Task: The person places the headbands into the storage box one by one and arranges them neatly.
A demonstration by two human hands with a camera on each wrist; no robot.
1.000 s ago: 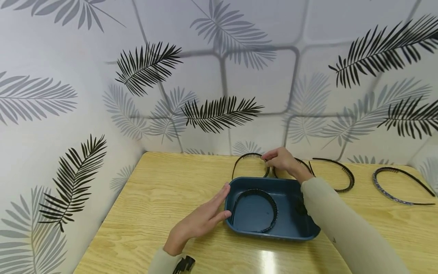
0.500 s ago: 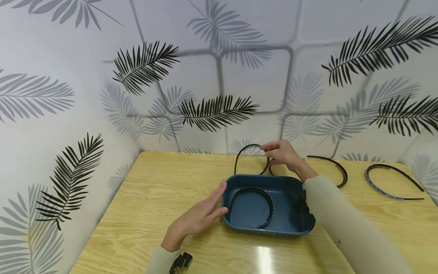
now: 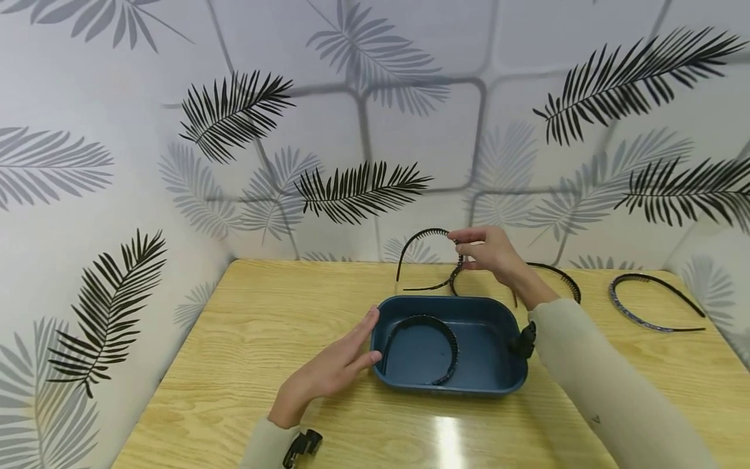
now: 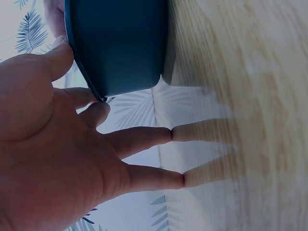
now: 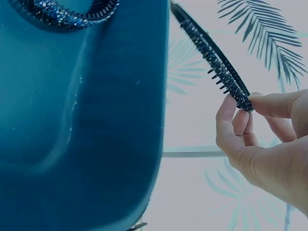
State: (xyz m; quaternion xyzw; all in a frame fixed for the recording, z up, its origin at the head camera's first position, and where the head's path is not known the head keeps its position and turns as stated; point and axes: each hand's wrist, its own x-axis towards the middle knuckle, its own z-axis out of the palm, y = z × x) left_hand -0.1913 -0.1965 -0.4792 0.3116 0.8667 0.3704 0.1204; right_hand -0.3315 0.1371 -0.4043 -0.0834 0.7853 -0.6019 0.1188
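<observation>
My right hand [image 3: 492,254] pinches a dark headband [image 3: 423,233] between thumb and fingers, with its arch held up behind the basin. In the right wrist view this headband [image 5: 211,57] shows a glittery outer face and comb teeth underneath. Against the left end of the blue basin [image 3: 510,392] rests my left hand [image 3: 334,371], fingers extended. In the left wrist view its thumb [image 4: 61,60] lies on the basin's rim, and two outer fingers [image 4: 144,137] reach down to the tabletop. Another glittery headband [image 3: 454,352] lies inside the basin, toward its left side.
Behind the basin, partly hidden by my right hand and forearm, more dark headbands [image 3: 559,271] lie on the wooden table [image 3: 269,312]. A headband with a blue patterned face [image 3: 624,311] lies farther right. A leaf-patterned wall covering [image 3: 328,143] stands along the table's back and left.
My right hand has raised the pinched headband from the table, its arch now higher against the wall. The left hand stays at the basin's end. The whole view has shifted slightly.
</observation>
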